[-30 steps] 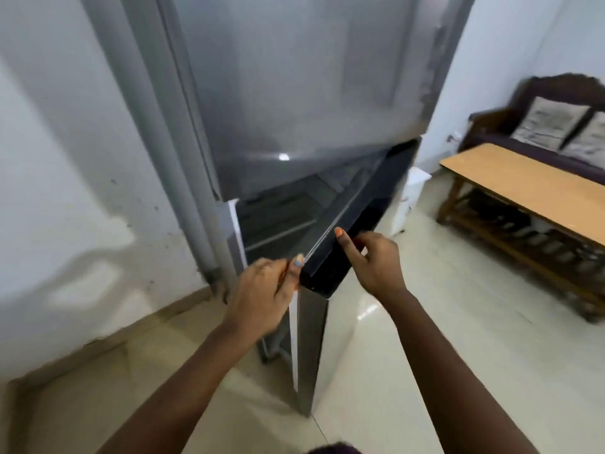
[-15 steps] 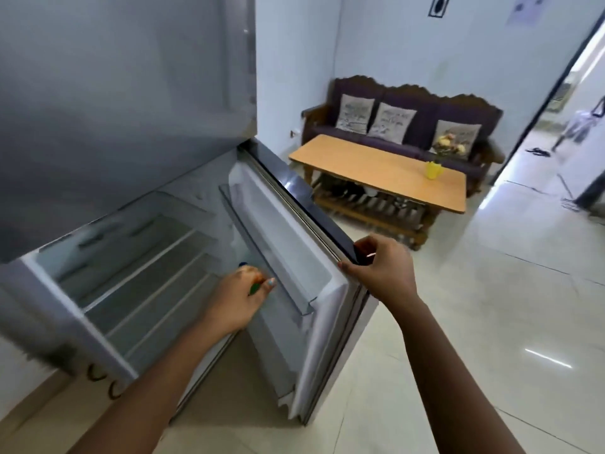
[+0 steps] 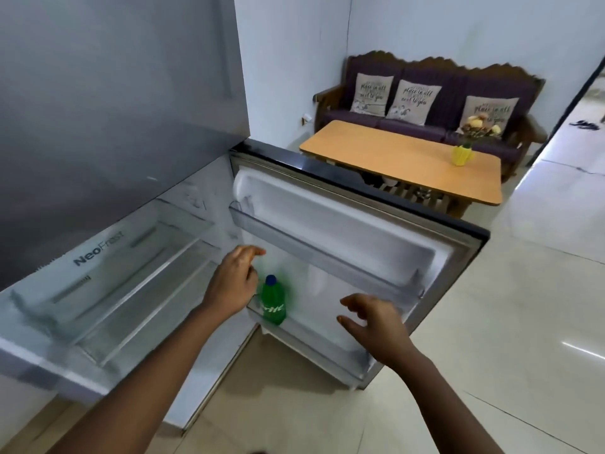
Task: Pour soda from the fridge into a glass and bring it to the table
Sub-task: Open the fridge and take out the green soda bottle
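A green soda bottle (image 3: pixel 273 304) with a blue cap stands upright in the lower shelf of the open fridge door (image 3: pixel 343 244). My left hand (image 3: pixel 233 283) hovers just left of the bottle's cap, fingers loosely curled, holding nothing. My right hand (image 3: pixel 376 326) is open in front of the door's inside, to the right of the bottle and off the door. The fridge (image 3: pixel 108 93) is grey, and its lower compartment shows bare glass shelves (image 3: pixel 137 283). A wooden table (image 3: pixel 402 158) stands beyond the door. No glass is in view.
A yellow vase with flowers (image 3: pixel 462 152) sits on the table's far right. A dark sofa (image 3: pixel 425 93) with three cushions lines the wall behind it. A pale tiled floor (image 3: pixel 510 322) spreads to the right, with a doorway (image 3: pixel 586 103) at far right.
The fridge door has swung wide open. My right hand has let go of the door edge. My left hand has drawn back slightly from the door shelf, and the green bottle now shows.
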